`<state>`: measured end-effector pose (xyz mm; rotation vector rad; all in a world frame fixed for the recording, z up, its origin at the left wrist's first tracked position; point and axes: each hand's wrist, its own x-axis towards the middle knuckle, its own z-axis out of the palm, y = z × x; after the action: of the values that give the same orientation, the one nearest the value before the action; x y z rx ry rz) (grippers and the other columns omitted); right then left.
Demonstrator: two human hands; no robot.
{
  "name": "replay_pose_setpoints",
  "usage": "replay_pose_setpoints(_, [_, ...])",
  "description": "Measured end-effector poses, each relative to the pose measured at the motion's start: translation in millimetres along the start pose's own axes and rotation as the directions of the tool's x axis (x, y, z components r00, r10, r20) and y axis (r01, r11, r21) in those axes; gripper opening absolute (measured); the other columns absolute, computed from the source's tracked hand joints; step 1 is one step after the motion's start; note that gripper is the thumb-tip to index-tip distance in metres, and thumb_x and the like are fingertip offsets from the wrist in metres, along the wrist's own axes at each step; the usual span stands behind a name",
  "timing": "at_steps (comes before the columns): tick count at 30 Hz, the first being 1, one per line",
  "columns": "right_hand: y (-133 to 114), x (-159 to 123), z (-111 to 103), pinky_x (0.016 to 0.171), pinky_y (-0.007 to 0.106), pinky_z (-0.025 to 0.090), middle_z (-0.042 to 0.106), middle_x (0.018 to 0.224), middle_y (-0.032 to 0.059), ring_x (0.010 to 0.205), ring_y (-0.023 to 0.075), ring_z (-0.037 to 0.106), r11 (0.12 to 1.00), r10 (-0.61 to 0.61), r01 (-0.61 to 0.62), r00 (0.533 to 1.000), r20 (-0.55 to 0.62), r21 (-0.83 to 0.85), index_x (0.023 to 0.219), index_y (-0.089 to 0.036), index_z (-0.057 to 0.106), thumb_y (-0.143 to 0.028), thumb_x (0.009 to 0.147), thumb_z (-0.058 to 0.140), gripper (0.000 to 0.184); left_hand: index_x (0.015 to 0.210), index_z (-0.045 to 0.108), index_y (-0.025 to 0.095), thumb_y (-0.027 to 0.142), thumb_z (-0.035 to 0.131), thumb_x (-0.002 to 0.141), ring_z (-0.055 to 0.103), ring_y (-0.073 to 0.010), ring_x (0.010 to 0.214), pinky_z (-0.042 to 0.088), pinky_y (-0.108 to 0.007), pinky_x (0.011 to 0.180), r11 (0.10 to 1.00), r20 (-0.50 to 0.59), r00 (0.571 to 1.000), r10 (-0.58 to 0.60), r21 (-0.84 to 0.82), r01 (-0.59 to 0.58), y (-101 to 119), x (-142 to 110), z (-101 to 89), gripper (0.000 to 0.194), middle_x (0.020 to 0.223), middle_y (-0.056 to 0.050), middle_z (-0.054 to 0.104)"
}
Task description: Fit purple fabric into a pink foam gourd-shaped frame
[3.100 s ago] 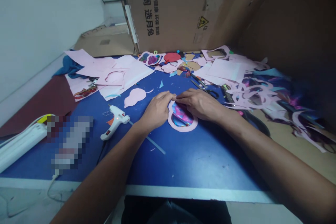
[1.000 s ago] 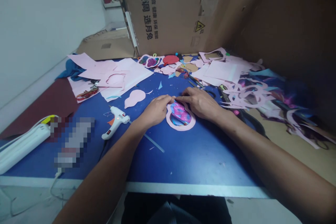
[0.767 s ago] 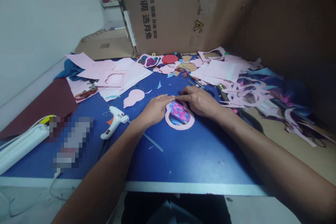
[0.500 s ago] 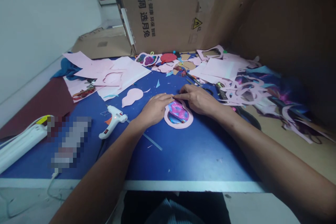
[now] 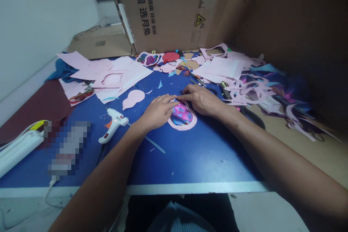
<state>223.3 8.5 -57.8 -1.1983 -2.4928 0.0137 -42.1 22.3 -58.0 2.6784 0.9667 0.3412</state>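
A gourd-shaped pink paper cutout (image 5: 189, 124) lies on the blue tabletop, with a shiny pink, purple and blue patterned piece (image 5: 181, 113) showing inside its pink rim. My left hand (image 5: 160, 110) holds the cutout's upper left side, its fingers pressed close together. From the right, my right hand (image 5: 199, 98) is closed at the cutout's top, its index finger reaching the left fingertips. Both hands cover the narrow top end. To the left lies a plain pink gourd-shaped piece (image 5: 133, 98), apart from both hands. A white glue gun (image 5: 115, 123) rests beside my left forearm.
Pink sheets (image 5: 122, 76) lie at the back left, and paper scraps (image 5: 248, 88) pile up at the right. Scissors (image 5: 202, 82) are behind my right hand. A power strip (image 5: 20, 152) lies at the left edge. A large cardboard box (image 5: 174, 11) stands behind.
The whole view has shifted a little, so things appear slightly further left and up. Both hands stay on the cutout; the patterned piece now fills more of its window.
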Motion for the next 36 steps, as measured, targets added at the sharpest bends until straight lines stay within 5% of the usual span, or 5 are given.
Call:
replay_pose_setpoints(7, [0.8, -0.2, 1.6, 0.086, 0.039, 0.047, 0.072, 0.117, 0.0148, 0.100, 0.0282, 0.064, 1.000, 0.001, -0.001, 1.000, -0.004, -0.011, 0.143, -0.032, 0.081, -0.025, 0.111, 0.055, 0.042, 0.150, 0.072, 0.029, 0.017, 0.047, 0.107, 0.048, -0.0295, 0.160, 0.035, -0.055, 0.135, 0.999, 0.035, 0.999, -0.015, -0.030, 0.016, -2.3, 1.5, -2.5, 0.050, 0.171, -0.005, 0.057])
replay_pose_setpoints(17, [3.1, -1.1, 3.6, 0.088, 0.040, 0.050, 0.072, 0.118, 0.0149, 0.101, 0.0282, 0.065, 1.000, -0.015, 0.015, 1.000, -0.015, -0.007, 0.144, -0.032, 0.080, -0.026, 0.112, 0.053, 0.042, 0.147, 0.074, 0.028, 0.033, 0.067, 0.101, 0.050, -0.0336, 0.159, 0.036, -0.057, 0.134, 0.999, -0.006, 1.000, 0.009, -0.051, -0.009, 0.5, -0.5, -3.0, 0.047, 0.170, -0.008, 0.058])
replay_pose_setpoints(36, [-1.4, -3.8, 2.9, 0.093, 0.040, 0.051, 0.073, 0.124, 0.0175, 0.107, 0.0289, 0.067, 1.000, 0.010, -0.010, 1.000, 0.003, -0.004, 0.144, -0.026, 0.080, -0.025, 0.111, 0.055, 0.042, 0.145, 0.075, 0.031, 0.022, 0.050, 0.108, 0.053, -0.0298, 0.155, 0.040, -0.056, 0.131, 0.999, -0.011, 1.000, -0.015, 0.031, 0.015, 5.0, 1.5, -2.2, 0.045, 0.164, -0.006, 0.063])
